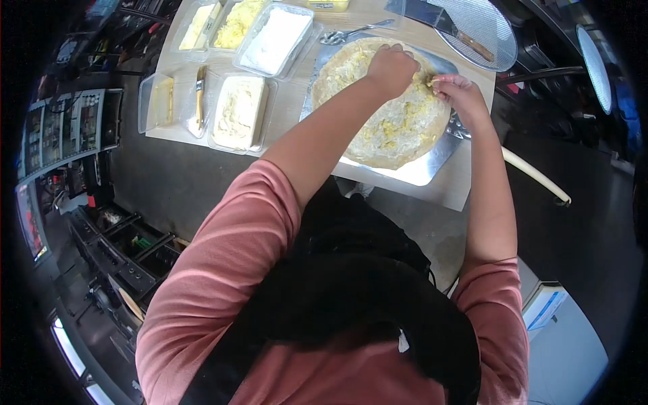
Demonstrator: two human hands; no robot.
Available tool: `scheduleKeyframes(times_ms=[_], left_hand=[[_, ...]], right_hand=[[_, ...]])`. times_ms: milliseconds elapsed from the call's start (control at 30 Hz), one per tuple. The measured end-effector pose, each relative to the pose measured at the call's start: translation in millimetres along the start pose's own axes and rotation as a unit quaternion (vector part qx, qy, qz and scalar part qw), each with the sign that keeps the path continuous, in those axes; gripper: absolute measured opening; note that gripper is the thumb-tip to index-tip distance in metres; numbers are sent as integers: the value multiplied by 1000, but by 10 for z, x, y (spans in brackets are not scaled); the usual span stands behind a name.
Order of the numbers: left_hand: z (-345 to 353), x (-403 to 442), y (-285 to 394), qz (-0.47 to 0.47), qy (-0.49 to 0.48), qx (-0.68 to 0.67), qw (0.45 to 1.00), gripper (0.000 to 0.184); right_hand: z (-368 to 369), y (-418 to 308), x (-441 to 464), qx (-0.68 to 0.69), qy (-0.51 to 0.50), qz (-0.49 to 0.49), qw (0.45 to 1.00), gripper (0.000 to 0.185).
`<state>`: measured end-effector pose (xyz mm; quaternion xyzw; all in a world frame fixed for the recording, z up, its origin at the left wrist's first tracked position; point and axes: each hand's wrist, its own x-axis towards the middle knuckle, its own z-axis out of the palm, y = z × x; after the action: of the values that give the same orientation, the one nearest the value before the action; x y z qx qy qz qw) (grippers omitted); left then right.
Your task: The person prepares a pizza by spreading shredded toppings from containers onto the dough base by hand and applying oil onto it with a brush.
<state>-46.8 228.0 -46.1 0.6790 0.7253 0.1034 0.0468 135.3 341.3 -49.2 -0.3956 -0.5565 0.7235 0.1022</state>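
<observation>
A round of flat dough (324, 84) lies on a metal sheet (424, 177), covered with a white layer and scattered yellow shreds that look like grated cheese (390, 127). My left hand (393, 69) is over its upper middle, back turned up and fingers curled closed; what they hold, if anything, is hidden. At the dough's right edge, my right hand (462, 96) has its fingertips pinched together, with a small bit of yellow shreds at their tips. A metal spoon (347, 34) with white residue lies just above the dough.
On the left of the table stand tubs of a white powder (275, 39), yellow shreds (237, 21) and a pale creamy spread (237, 111). A brush (200, 98) lies by a clear container (160, 101). A mesh sieve (489, 34) sits at the upper right.
</observation>
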Motion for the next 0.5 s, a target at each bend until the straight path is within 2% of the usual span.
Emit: scheduleKeyframes(times_ms=[33, 133, 367, 433, 500], left_hand=[[3, 22, 0, 5, -21, 21, 1000, 26], [10, 28, -22, -28, -20, -39, 999, 25], [149, 65, -72, 30, 17, -34, 999, 14], [86, 105, -65, 32, 7, -38, 999, 17], [5, 115, -37, -12, -11, -81, 997, 20]], right_hand=[[-11, 1, -32, 56, -9, 22, 998, 16], [-10, 22, -115, 141, 19, 44, 989, 14], [-14, 58, -222, 172, 34, 36, 984, 12], [-2, 36, -268, 166, 36, 32, 985, 13], [-16, 43, -296, 153, 47, 30, 987, 13]])
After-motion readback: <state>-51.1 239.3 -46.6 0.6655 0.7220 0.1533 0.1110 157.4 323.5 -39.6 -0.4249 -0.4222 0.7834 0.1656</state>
